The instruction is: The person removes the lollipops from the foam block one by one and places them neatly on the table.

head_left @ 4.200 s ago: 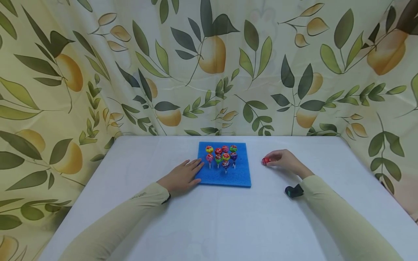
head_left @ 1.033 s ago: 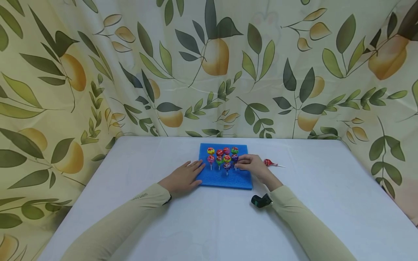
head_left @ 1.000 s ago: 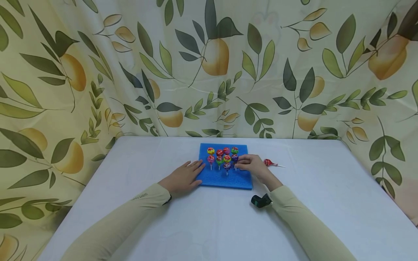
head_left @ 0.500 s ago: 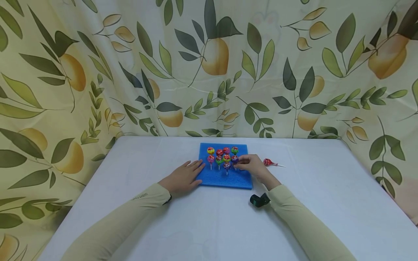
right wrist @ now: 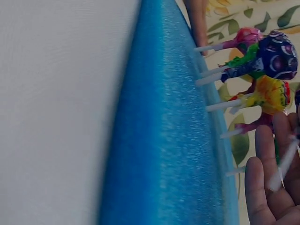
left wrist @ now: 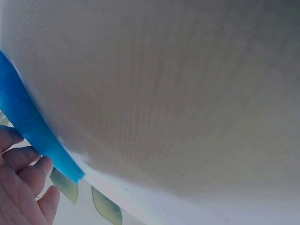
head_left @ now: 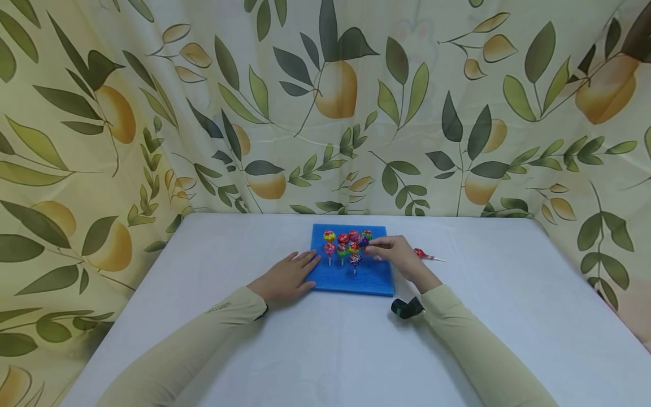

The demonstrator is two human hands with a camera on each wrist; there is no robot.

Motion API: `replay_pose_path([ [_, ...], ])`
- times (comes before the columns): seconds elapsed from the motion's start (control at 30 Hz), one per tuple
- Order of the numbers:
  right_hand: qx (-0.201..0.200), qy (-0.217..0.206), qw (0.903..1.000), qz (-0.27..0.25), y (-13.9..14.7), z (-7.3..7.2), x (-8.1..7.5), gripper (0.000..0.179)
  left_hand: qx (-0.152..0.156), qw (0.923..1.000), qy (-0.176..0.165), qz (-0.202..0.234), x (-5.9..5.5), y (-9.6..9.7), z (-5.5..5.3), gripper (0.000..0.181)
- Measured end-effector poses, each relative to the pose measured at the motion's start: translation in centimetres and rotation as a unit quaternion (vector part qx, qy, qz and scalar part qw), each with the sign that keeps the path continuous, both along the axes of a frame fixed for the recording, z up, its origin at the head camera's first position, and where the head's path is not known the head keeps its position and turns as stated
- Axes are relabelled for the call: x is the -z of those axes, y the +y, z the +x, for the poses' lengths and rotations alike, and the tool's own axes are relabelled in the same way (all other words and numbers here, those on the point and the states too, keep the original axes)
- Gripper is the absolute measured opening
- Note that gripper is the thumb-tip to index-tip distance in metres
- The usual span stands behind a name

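Observation:
A blue foam board (head_left: 376, 282) lies on the table with several wrapped lollipops standing on sticks in it. My left hand (head_left: 285, 277) rests flat on its left edge, fingers stretched out; the left wrist view catches these fingers (left wrist: 35, 176) against the foam's side. Over the board's right part, my right hand (head_left: 402, 257) pinches a purple lollipop (head_left: 363, 242). In the right wrist view its white stick (right wrist: 285, 165) slants across my fingers, its tip out of the foam. A yellow lollipop (right wrist: 272, 96) and a dark purple one (right wrist: 279, 56) stand close by.
A red lollipop (head_left: 421, 254) lies on the white table (head_left: 325, 350) right of the board, partly behind my right hand. A black wrist camera (head_left: 407, 308) juts from my right sleeve. A leaf-and-fruit patterned curtain (head_left: 335, 141) hangs behind the table.
Earlier my right hand held the red lollipop at the right; it let that go on the table and moved left to the purple one, now raised out of the foam. My left hand stays put.

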State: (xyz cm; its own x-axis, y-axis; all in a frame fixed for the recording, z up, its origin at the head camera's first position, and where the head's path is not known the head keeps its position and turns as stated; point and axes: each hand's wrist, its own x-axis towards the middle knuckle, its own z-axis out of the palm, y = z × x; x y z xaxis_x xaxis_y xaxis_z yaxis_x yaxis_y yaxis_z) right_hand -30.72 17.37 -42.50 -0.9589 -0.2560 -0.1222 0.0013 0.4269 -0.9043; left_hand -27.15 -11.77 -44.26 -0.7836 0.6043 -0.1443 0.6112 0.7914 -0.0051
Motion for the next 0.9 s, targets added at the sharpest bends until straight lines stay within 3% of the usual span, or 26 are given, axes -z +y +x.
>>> replay_pose_path([
  [0.27, -0.021, 0.013, 0.9994, -0.023, 0.8, 0.0, -0.8, 0.039, 0.004, 1.0, 0.006, 0.001, 0.1, 0.0, 0.0, 0.067],
  [0.57, -0.008, 0.025, 0.9996, 0.01, 2.5, 0.3, -1.3, 0.043, 0.004, 1.0, 0.004, -0.002, 0.3, 0.1, 0.0, 0.067],
  [0.9, -0.002, 0.05, 0.9951, 0.086, 6.3, 1.4, -2.1, 0.042, 0.003, 1.0, 0.006, 0.003, 0.1, 0.1, 0.1, 0.067],
])
